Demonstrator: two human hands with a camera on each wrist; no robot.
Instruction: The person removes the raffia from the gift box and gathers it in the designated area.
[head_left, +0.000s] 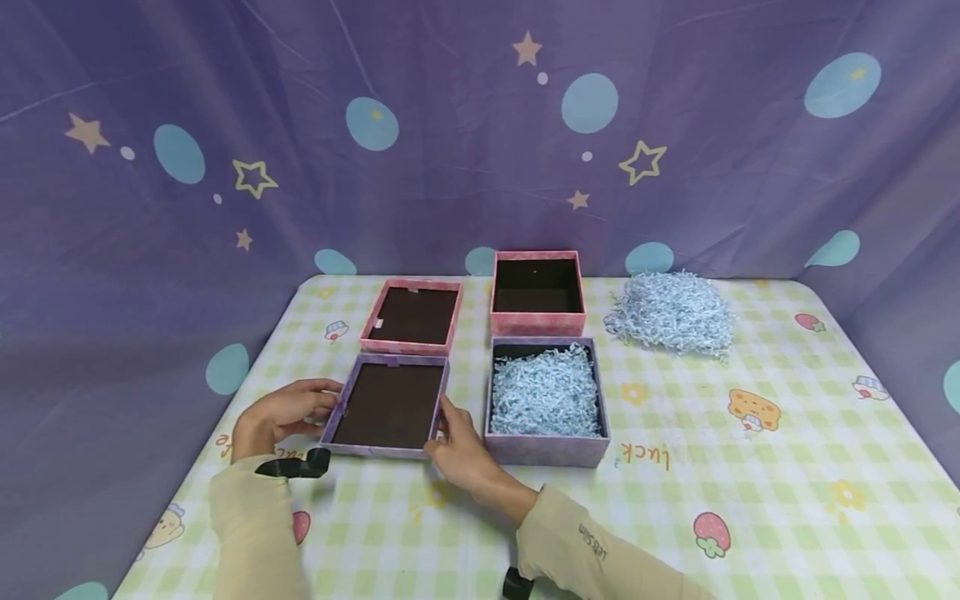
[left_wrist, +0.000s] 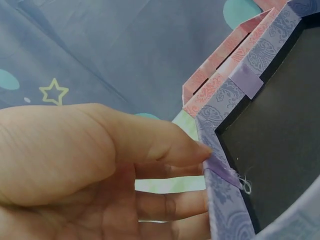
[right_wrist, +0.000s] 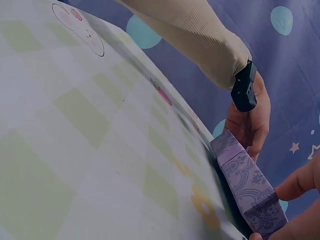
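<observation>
A purple patterned box lid [head_left: 390,406] lies with its dark inside facing up, near the front left of the table. My left hand [head_left: 291,408] holds its left side; in the left wrist view the thumb is on the rim by a lilac ribbon [left_wrist: 225,171] and the fingers are against the outer wall. At the right front corner, my right hand [head_left: 467,450] grips the lid between thumb and fingers. The right wrist view shows the lid's front wall [right_wrist: 247,182] close to the tabletop. Right of it stands the purple box [head_left: 547,451], filled with blue shredded paper [head_left: 546,393].
Behind the purple lid lies a pink box lid [head_left: 412,317], inside up. An open pink box [head_left: 537,323] stands behind the purple box. A heap of blue shredded paper [head_left: 671,312] sits at the back right. A purple curtain [head_left: 465,125] hangs behind the checked tablecloth [head_left: 780,483].
</observation>
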